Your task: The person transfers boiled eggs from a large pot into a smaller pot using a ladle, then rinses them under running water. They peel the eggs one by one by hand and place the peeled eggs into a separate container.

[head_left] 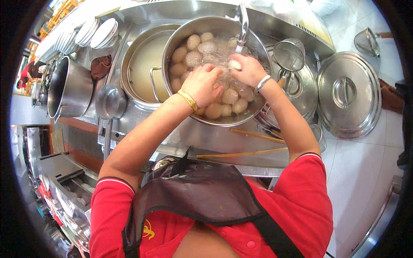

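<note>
In a large steel pot [167,42], several brown eggs [230,96] lie in water below a running faucet [244,24]. My right hand [250,69], with a silver bangle at its wrist, grips a pale, whitish egg [235,64] close under the stream. To the left, my left hand [202,84] is over the pot at the water's surface, its thumb apart from the curled fingers. Nothing shows in its grasp, though its palm side is hidden. Bubbles and splashing blur the eggs around both hands.
A pot of cloudy liquid [146,64] adjoins on the left, near a steel ladle [109,101] and an upright deep pot [72,88]. Rightward are a mesh strainer [289,54] and a steel lid [350,96]. Long chopsticks [242,153] lie along the counter's front.
</note>
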